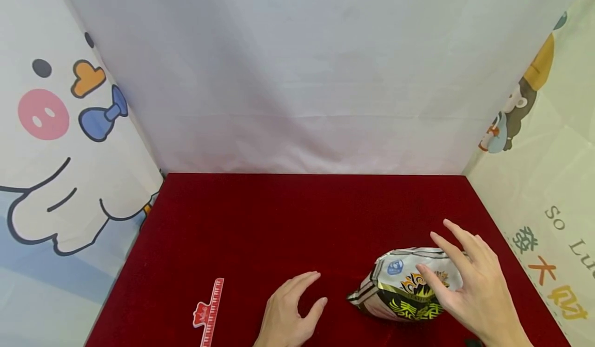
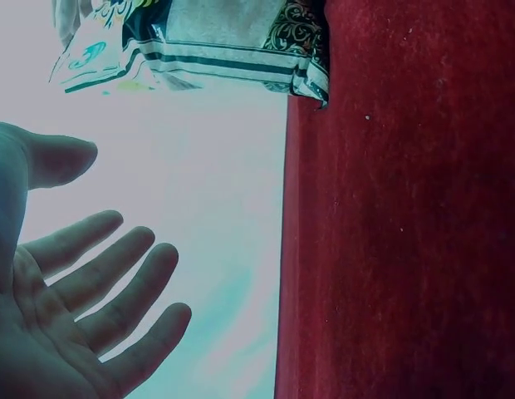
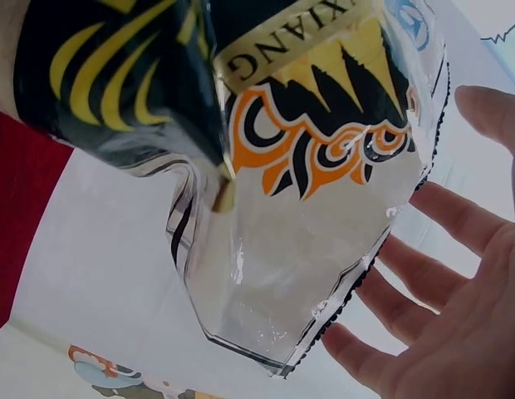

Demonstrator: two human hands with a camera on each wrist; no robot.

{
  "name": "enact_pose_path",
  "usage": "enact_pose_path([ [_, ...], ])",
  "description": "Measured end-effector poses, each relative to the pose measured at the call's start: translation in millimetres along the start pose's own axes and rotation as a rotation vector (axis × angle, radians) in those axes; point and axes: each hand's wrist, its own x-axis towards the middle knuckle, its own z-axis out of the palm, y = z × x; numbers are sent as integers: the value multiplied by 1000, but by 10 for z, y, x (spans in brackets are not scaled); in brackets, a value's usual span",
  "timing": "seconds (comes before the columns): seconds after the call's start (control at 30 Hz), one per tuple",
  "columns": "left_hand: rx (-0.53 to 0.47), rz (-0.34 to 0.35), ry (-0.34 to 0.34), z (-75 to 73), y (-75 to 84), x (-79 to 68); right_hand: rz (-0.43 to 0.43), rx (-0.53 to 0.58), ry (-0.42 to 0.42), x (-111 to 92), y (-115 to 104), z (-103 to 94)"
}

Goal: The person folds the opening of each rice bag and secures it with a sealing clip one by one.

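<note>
A white and black plastic food bag (image 1: 409, 285) with orange and yellow print stands on the red cloth, right of the middle. My right hand (image 1: 481, 285) is at its right end with fingers spread, covering part of it in the head view. In the right wrist view the fingers (image 3: 440, 283) are straight beside the serrated edge of the bag (image 3: 316, 224); whether they touch it I cannot tell. To the left of the bag, my left hand (image 1: 290, 311) holds nothing, its thumb apart from the fingers. The left wrist view shows that palm (image 2: 50, 332) bare, with the bag (image 2: 216, 50) farther off.
A red ruler (image 1: 213, 311) with a figure-shaped tab lies left of my left hand. Red cloth (image 1: 288, 218) covers the table. White fabric (image 1: 307, 78) hangs behind it, and printed curtains stand at the left (image 1: 56, 182) and right (image 1: 553, 182). A small dark object (image 1: 473, 342) shows at the bottom edge.
</note>
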Motion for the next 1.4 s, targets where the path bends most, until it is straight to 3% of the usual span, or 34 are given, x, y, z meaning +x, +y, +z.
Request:
enact_pose_path([
  [0.3, -6, 24, -10, 29, 25, 22, 13, -10, -20, -7, -8, -2],
  [0.73, -9, 71, 34, 95, 94, 65, 5, -14, -36, 15, 3, 2],
  [1.07, -21, 109, 45, 120, 153, 87, 92, -38, -174, 20, -68, -72],
  [1.4, -28, 138, 40, 135, 208, 129, 92, -45, -183, 7, -85, -81],
])
